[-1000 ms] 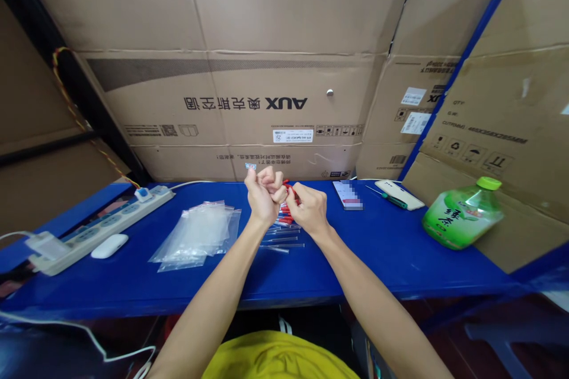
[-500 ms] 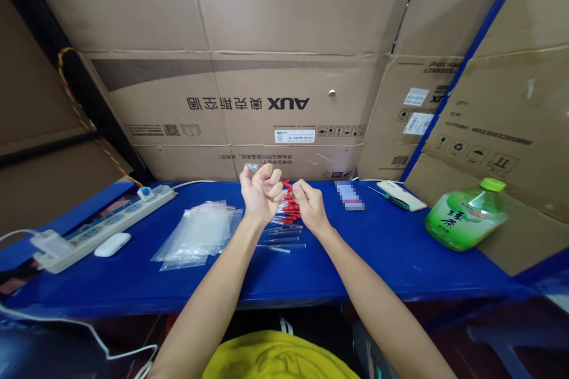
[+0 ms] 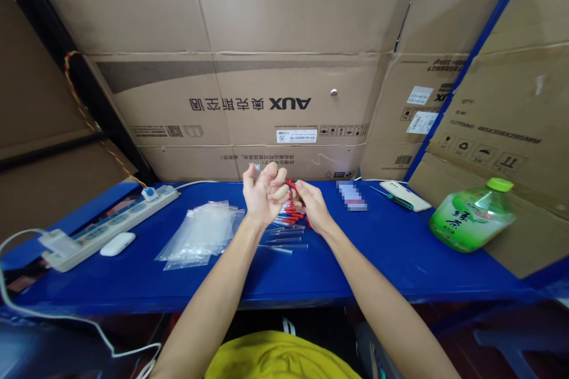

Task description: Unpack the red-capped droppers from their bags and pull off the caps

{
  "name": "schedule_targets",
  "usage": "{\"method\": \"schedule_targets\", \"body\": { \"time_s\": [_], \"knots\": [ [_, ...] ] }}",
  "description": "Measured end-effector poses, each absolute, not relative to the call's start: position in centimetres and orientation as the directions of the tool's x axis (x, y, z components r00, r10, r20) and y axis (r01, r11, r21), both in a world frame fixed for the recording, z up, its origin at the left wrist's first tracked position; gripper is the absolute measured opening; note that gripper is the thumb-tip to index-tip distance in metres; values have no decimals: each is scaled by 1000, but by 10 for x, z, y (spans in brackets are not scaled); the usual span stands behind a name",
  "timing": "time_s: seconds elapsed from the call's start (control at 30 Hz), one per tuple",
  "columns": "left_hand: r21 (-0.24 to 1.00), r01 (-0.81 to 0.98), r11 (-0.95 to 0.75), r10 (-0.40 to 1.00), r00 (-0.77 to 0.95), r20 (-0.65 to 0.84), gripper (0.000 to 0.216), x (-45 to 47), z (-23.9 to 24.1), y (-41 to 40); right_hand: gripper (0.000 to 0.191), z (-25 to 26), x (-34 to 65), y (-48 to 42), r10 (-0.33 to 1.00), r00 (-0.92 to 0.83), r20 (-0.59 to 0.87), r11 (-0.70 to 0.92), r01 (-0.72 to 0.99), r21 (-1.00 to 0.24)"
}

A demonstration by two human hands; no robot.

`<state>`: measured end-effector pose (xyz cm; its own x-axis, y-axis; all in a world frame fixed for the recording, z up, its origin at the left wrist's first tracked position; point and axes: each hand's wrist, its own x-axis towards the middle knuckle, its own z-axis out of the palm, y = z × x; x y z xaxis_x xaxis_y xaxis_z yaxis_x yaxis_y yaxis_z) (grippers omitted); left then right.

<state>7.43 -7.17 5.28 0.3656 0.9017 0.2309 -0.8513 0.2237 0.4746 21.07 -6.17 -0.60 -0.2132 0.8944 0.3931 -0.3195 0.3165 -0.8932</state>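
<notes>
My left hand (image 3: 263, 193) is raised above the blue table (image 3: 382, 254), palm toward me, fingers curled loosely with the tips apart. My right hand (image 3: 312, 206) sits close beside it, pinching a thin clear tube with a red cap (image 3: 291, 185) that reaches toward the left fingers. Under both hands lies a small pile of the same clear tubes with red caps (image 3: 284, 231). A stack of clear plastic bags (image 3: 200, 234) lies just left of the pile.
A white power strip (image 3: 111, 222) and a white earbud case (image 3: 117, 243) lie at the left. A phone (image 3: 352, 195), a green screwdriver (image 3: 395, 198) and a green bottle (image 3: 471, 216) on its side are at the right. Cardboard boxes (image 3: 275, 71) wall the back.
My left hand has loosened from a tight fist into a half-open curl. My right hand has slid slightly down and right, still pinching the red-capped tube.
</notes>
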Motion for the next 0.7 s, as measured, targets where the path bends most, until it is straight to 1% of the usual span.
{"method": "schedule_targets", "body": {
  "time_s": [0.17,0.27,0.7],
  "knots": [
    [438,-875,209,927,320,197,51,75,52,-71,55,-7,212,-61,890,-241,386,311,-296,-903],
    [438,-880,183,935,293,198,50,74,51,-71,54,-9,212,-60,881,-284,379,298,-289,-910],
    [453,-873,182,925,308,221,49,73,51,-70,52,-7,213,-63,859,-322,399,298,-318,-900]
  ]
}}
